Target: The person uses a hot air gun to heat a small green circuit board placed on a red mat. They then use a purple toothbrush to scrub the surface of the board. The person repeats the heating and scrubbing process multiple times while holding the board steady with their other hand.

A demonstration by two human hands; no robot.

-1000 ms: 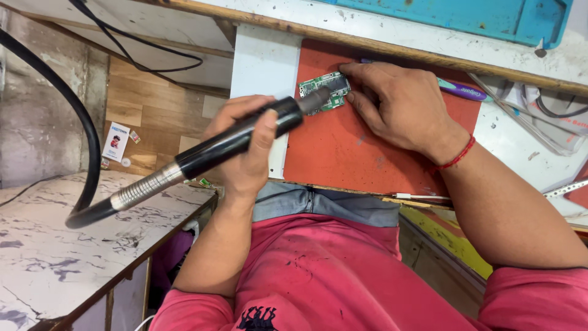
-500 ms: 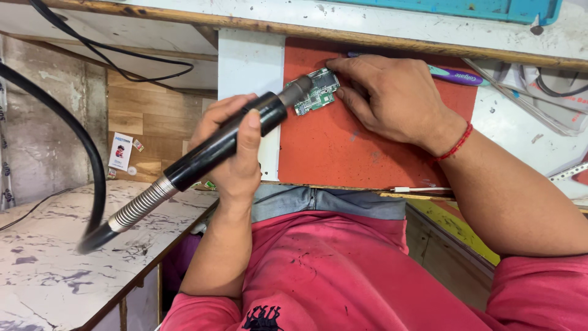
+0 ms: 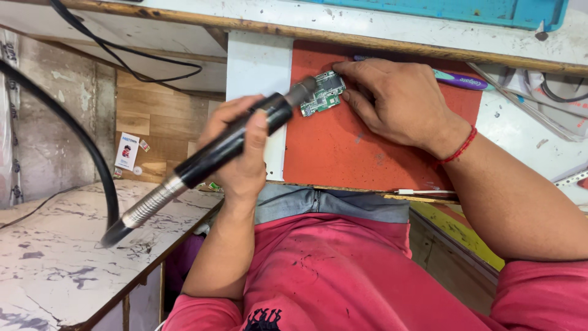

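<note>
The right hand (image 3: 392,107) covers part of the purple pen (image 3: 459,79); the black hose (image 3: 73,135) leaves the frame's left edge.

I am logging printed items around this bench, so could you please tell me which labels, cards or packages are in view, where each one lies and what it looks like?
Small card: on the wooden floor, left of the left hand; upright rectangle, white with a blue top and a small picture.
Tiny scrap: just right of that card; too small to describe.
Purple handle: beyond the right hand, at the orange mat's far edge; slim, with pale printing.
</note>
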